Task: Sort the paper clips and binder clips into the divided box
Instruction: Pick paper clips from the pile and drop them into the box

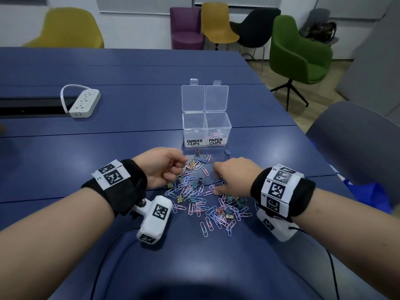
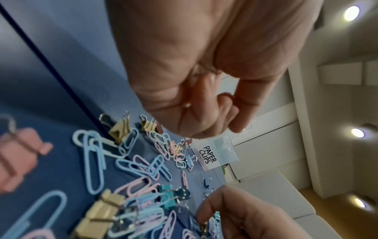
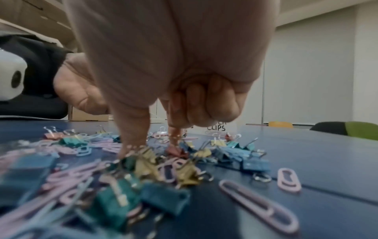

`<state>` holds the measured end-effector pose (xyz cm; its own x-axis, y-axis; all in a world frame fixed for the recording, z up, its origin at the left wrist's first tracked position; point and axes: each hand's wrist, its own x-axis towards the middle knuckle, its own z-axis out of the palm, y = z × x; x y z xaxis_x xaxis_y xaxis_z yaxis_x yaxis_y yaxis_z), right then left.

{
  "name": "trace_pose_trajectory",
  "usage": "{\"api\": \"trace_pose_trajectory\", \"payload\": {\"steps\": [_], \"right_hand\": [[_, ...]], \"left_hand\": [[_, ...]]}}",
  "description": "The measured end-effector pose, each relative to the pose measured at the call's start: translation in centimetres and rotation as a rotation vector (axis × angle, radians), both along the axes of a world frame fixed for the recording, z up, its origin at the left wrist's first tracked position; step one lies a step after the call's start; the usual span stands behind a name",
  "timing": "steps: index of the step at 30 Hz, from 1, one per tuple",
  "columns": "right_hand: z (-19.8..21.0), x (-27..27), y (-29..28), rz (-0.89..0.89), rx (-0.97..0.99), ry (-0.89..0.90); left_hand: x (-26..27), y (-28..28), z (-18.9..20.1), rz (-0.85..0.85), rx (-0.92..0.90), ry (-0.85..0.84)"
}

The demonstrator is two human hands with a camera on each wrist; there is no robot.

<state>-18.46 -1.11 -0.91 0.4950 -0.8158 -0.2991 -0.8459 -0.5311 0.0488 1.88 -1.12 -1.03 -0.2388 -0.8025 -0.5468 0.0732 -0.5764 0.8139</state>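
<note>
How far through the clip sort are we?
Early. Done: a few paper clips lie in the PAPER CLIPS side of the divided box; the binder side looks empty. In hand: left hand pinches clips; right hand reaches into the pile. Left: most of that mixed pile.

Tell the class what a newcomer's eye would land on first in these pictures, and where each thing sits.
First, the pastel pile of paper clips and binder clips spread on the blue table, with the left hand and right hand reaching into it. Just behind stands the clear divided box, lids up, labelled BINDER CLIPS and PAPER CLIPS; only the paper-clip side shows clips inside.
</note>
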Motion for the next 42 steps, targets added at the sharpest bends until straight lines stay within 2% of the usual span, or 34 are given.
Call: {"api": "trace_pose_trajectory", "payload": {"steps": [8,9,10,13,15,19,22,26,29,31,34,38,39,42], "right_hand": [[-0.2,0.7,0.5,0.093,0.013,0.039],[-0.1,0.7,0.6,0.113,-0.006,0.059],[-0.2,0.8,0.6,0.137,-0.029,0.082],[-0.3,0.9,0.6,0.198,-0.072,0.130],[-0.3,1.0,0.6,0.202,-0.073,0.135],[0.0,0.9,0.8,0.154,-0.039,0.053],[0.5,0.1,0.5,-0.001,0.076,-0.091],[0.6,-1.6,-0.4,-0.242,0.301,-0.446],[0.1,-2.7,-0.6,-0.503,0.569,-0.866],[-0.3,-3.3,-0.6,-0.614,0.730,-1.109],[-0.4,-4.0,-0.9,-0.647,0.818,-1.221],[-0.3,-4.4,-1.6,-0.708,0.920,-1.341],[-0.1,-4.4,-1.8,-0.738,0.948,-1.368],[0.5,-3.7,-2.4,-0.792,1.037,-1.377]], "left_hand": [[1.1,0.4,0.5,-0.036,-0.062,-0.198],[1.1,0.5,0.5,-0.087,-0.096,-0.283],[1.1,0.6,0.5,-0.184,-0.168,-0.442],[0.7,1.1,0.4,-0.561,-0.436,-1.049],[0.3,1.3,0.2,-0.658,-0.511,-1.191],[-0.3,1.1,0.0,-0.675,-0.586,-1.218],[-0.6,1.0,0.0,-0.687,-0.611,-1.241],[-1.1,1.0,-0.4,-0.742,-0.631,-1.276],[-1.5,1.0,-0.5,-0.795,-0.627,-1.338],[-1.6,1.0,-0.7,-0.821,-0.623,-1.378],[-1.6,1.2,-0.6,-0.818,-0.616,-1.365],[-0.7,0.7,-0.1,-0.681,-0.557,-1.197],[-0.3,0.5,0.0,-0.612,-0.507,-1.114],[0.3,0.2,0.3,-0.325,-0.300,-0.715]]}}
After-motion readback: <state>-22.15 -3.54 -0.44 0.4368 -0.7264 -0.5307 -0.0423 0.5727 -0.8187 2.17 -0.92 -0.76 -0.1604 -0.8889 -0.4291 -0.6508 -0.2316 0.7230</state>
